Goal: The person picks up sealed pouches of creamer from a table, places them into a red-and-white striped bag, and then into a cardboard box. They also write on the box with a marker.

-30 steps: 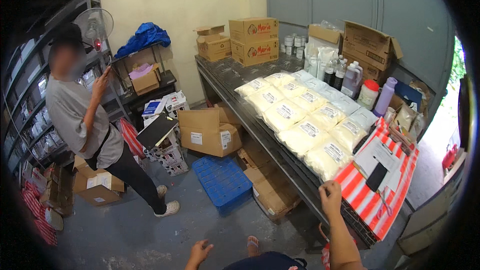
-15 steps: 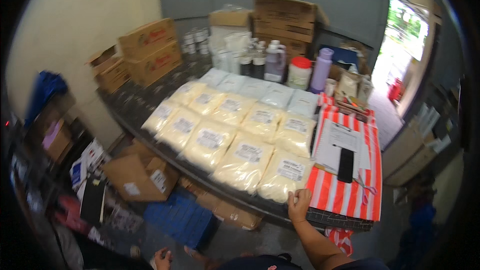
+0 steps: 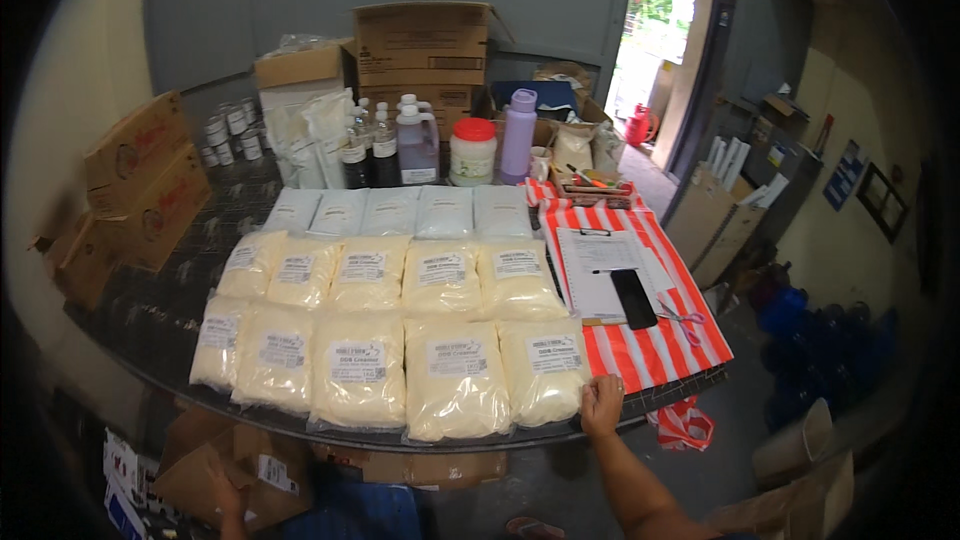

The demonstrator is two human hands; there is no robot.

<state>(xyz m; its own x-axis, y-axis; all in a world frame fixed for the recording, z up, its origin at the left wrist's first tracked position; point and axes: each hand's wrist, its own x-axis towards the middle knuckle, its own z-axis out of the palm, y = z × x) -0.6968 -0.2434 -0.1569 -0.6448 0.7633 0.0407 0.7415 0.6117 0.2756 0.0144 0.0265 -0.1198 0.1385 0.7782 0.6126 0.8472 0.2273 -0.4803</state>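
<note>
Right hand (image 3: 601, 404), grip flat and empty, rests on the dark table (image 3: 150, 315) edge beside soft clear bags of pale powder (image 3: 455, 375); left hand (image 3: 226, 488), grip indiscernible, touches a cardboard box (image 3: 255, 470).

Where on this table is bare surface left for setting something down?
Bare dark tabletop lies left of the powder bags, toward the stacked cardboard boxes. The striped cloth is bare near the right hand, below the clipboard and phone. The back row of bottles is crowded.
</note>
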